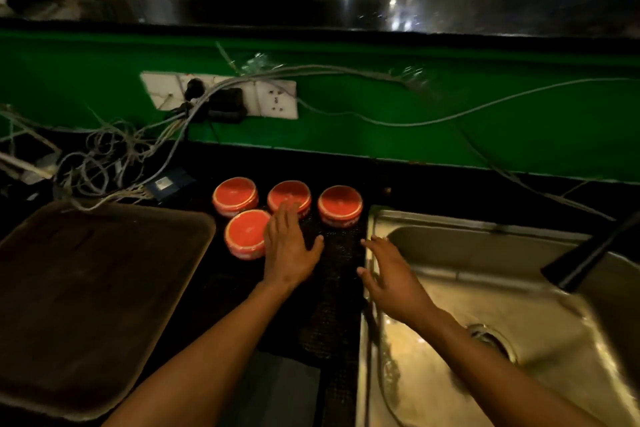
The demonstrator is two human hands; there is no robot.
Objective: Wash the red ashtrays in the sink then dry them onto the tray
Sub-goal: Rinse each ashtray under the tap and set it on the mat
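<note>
Both the left hand (290,246) and right hand (391,279) are spread wide, nothing held; the ashtray (289,199) at 12 o'clock could be knocked toward the cables (114,163) if grabbed hastily.

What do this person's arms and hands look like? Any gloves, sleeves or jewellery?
Both forearms are bare as far as the picture reaches, with no sleeve in view. The left hand and right hand wear no gloves. No ring, watch or bracelet is visible, though the light is dim and the image slightly blurred.
</note>
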